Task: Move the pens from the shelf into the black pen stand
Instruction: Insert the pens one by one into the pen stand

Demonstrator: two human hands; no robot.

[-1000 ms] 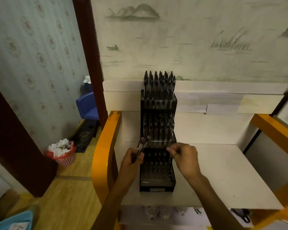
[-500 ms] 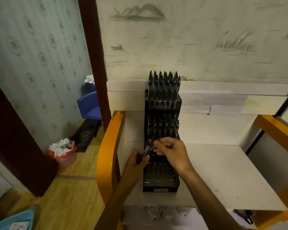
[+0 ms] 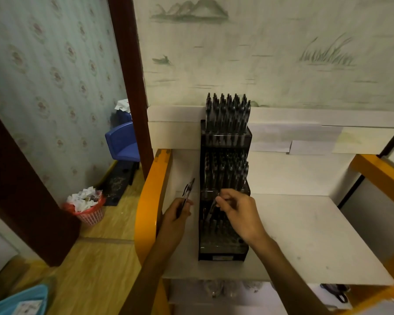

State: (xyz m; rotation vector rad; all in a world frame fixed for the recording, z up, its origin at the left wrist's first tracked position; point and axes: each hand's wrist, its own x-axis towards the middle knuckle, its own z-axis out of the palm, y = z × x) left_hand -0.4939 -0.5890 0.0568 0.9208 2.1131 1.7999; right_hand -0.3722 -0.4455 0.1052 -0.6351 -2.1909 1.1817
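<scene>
Nothing legible anywhere. There's a pale label strip on the front base of the black pen stand, but its print is too small and blurred to make out.

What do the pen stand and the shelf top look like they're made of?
Pen stand: looks like dark, smoky, see-through plastic, since the pens show through its tier walls. Shelf top: matte white board, probably laminate or painted wood, with faint scuffs and no glare.
</scene>
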